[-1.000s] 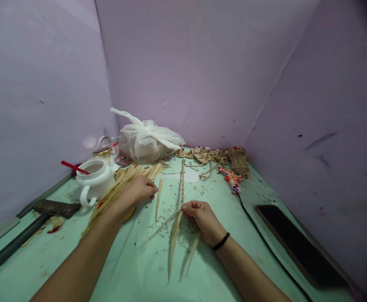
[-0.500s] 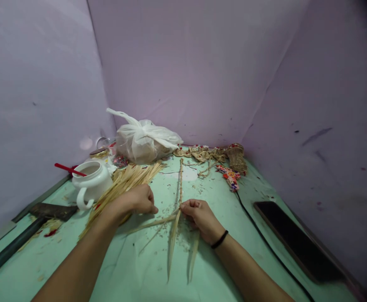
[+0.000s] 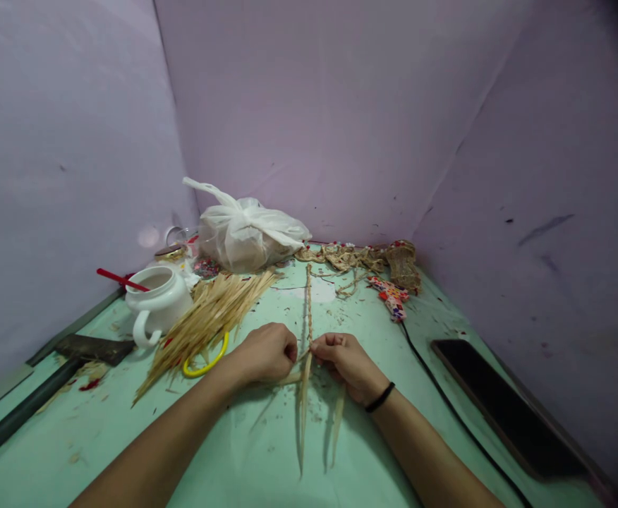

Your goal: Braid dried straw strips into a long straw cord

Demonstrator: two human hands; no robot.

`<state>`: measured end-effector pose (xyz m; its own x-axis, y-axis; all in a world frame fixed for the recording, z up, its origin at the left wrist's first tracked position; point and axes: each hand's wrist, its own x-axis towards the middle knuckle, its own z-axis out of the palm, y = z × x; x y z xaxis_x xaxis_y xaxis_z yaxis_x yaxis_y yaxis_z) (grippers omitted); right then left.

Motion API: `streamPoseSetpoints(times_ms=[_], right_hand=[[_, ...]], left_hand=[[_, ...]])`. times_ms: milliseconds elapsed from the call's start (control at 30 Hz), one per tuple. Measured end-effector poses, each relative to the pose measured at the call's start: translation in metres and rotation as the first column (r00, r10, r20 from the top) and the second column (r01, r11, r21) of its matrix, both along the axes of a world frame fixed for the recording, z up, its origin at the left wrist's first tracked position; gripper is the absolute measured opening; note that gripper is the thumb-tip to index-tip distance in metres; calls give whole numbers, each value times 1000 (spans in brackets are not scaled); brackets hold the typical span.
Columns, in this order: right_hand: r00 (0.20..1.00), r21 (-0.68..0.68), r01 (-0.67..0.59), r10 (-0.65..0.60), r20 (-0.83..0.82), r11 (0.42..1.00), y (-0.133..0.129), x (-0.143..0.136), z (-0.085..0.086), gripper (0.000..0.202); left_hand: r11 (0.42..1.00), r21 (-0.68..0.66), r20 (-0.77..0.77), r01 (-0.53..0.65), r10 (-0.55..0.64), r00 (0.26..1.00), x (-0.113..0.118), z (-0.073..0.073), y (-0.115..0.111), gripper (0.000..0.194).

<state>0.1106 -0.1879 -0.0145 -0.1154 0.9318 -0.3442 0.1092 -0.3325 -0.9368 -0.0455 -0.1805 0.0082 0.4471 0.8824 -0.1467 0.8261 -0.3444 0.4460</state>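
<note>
A thin straw braid (image 3: 310,303) runs down the middle of the green table, its loose strands spreading toward me at the lower end. My right hand (image 3: 343,360), with a black band on the wrist, pinches the braid's lower end from the right; one strand hangs below its fingers. Just left of the braid, my left hand (image 3: 273,353) is closed around a strand that leads off to the left. The fingertips of both hands are close together. Left of my left hand lies a pile of flat straw strips (image 3: 208,310).
A white pot (image 3: 158,303) with a red stick, yellow-handled scissors (image 3: 206,367) and a dark-handled blade (image 3: 97,349) are left. Behind sit a plastic bag (image 3: 250,236) and woven pieces (image 3: 346,257). Right are a floral-wrapped tool (image 3: 392,296) with cord and a phone (image 3: 504,406).
My left hand has moved right to the braid and closed on a strand, uncovering the yellow handle. My right hand keeps its pinch. The whole view has shifted slightly.
</note>
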Motion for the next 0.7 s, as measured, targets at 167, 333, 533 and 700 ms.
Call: streamPoseSetpoints(times_ms=[167,333,533,700], right_hand=[[998,-23,-22,21,-51,999,0,2,2,14],[995,-46,-34,30,-93,998,0,3,3,12],[997,-22,-52,51,-59,998,1,3,0,15],[998,-13,-53,53,-44,998,2,3,-1,13]], left_hand=[[993,-77,113,90,-81,990,-5,0,2,16],[987,-20,72,158,-156,985,0,-2,-4,13],[989,-146,131,23,-3,991,-14,4,11,17],[963,-270,322,19,72,944,-14,6,16,18]])
